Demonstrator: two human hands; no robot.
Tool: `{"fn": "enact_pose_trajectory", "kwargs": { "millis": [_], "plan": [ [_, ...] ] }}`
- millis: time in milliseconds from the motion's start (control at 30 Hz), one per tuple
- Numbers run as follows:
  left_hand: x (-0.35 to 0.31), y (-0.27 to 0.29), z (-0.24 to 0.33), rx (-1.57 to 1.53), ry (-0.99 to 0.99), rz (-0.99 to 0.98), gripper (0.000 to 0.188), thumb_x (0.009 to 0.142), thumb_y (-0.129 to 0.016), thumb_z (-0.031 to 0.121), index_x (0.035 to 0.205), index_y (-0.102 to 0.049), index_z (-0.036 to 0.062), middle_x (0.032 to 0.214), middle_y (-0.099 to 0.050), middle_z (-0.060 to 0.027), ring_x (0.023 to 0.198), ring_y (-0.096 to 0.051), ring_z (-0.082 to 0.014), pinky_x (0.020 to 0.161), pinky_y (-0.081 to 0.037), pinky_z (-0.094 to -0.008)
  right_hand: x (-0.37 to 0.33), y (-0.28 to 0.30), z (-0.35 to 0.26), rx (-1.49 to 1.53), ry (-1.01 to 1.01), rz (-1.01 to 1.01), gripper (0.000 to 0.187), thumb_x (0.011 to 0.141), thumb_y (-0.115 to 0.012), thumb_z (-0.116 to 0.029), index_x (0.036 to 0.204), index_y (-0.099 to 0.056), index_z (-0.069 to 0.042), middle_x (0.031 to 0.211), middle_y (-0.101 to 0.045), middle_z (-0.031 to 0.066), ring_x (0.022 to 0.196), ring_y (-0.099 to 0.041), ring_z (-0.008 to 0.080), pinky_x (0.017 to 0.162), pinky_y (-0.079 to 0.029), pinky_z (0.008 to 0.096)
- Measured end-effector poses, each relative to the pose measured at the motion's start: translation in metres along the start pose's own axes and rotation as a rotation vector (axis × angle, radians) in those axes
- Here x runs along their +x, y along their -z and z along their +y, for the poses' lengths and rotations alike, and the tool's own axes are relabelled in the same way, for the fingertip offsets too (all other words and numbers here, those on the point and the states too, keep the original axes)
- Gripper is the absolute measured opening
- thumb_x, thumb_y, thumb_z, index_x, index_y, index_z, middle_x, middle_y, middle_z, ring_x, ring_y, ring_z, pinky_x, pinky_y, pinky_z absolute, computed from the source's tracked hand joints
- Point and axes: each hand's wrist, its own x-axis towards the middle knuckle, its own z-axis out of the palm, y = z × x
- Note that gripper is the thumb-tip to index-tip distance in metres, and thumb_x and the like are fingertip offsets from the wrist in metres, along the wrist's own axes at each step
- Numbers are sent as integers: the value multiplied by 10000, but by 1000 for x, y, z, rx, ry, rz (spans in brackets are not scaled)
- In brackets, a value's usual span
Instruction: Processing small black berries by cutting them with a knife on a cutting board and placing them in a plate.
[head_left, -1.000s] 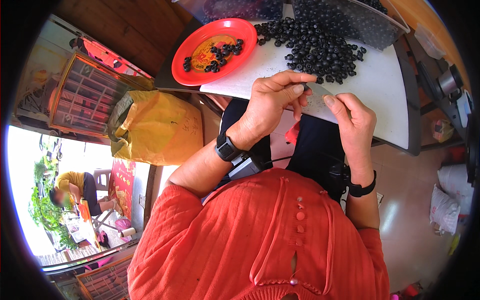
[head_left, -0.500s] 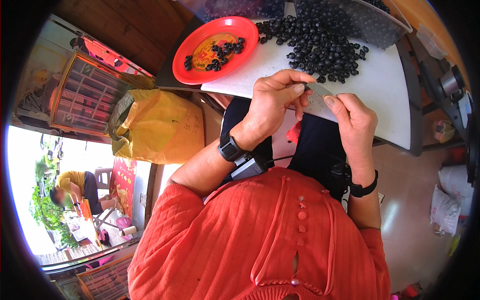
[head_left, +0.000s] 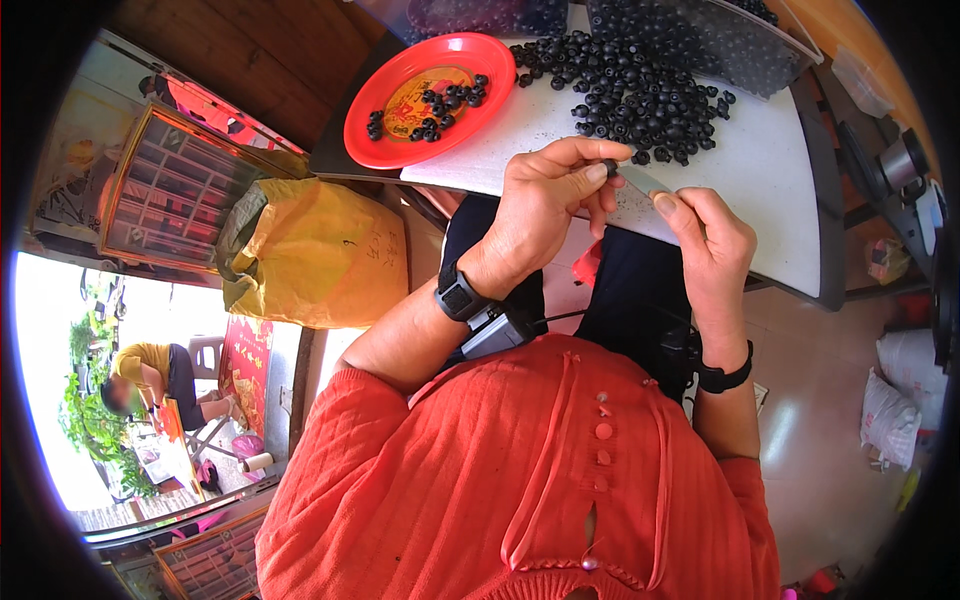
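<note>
Between the thumb and forefinger of my left hand (head_left: 545, 195) is a small black rounded piece (head_left: 611, 167), partly hidden by the fingertips. A thin flat grey metal blade (head_left: 641, 180) is pinched in my right hand (head_left: 712, 235), its far end close to the black piece. Whether the two touch I cannot tell. Both hands are above the near edge of a white tabletop (head_left: 770, 180). Just beyond them lies a loose pile of similar black pieces (head_left: 640, 115). To the left, a red plate (head_left: 362, 140) carries several black pieces.
A clear plastic box (head_left: 720, 50) full of black pieces stands behind the pile, with another container (head_left: 490, 18) to its left. A large yellow bag (head_left: 310, 250) sits left of the table. White sacks (head_left: 890, 420) lie at right. A person (head_left: 150, 370) sits outside at far left.
The blade's far end has drawn slightly away from my left fingertips, and more of the black piece shows. My hands have otherwise hardly moved.
</note>
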Motion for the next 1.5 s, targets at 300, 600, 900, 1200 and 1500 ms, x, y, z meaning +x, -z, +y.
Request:
{"fn": "enact_pose_trajectory", "kwargs": {
  "millis": [300,600,900,1200,1500],
  "plan": [
    [-1,5,-4,2,-34,-20,258,1033,-526,-6,1248,-662,-49,1001,-678,-120,786,-643,-155,601,-555,-277,3,-3,-4,-84,-40,-15,220,938,-747,-169,821,-651,-9,686,-607,84,557,-532,179,535,-428,321],
    [-2,31,49,435,-417,222,208,955,-598,-33,1119,-725,-23,933,-682,-60,714,-625,-90,527,-514,-236,-3,6,4,91,-6,18,190,927,-765,-125,855,-668,21,704,-618,44,614,-508,94,563,-414,257],
    [16,68,64,1279,-770,129,189,749,-738,-40,928,-722,18,936,-666,-126,954,-624,-342,840,-513,-428,-8,8,5,168,-72,76,192,951,-750,-136,875,-689,29,727,-645,4,656,-492,46,580,-398,220],
    [58,40,15,1461,-670,-22,186,808,-740,110,965,-706,16,927,-592,-130,950,-593,-339,818,-502,-446,-10,15,2,238,-159,76,196,965,-735,-144,908,-706,42,780,-688,11,689,-512,45,607,-401,213],
    [53,35,12,1497,-733,39,134,810,-738,108,914,-707,30,906,-599,-119,928,-599,-338,784,-509,-453,-4,21,2,217,-207,18,203,969,-726,-146,915,-693,46,748,-645,-5,687,-492,43,609,-388,217]
  ]
}}
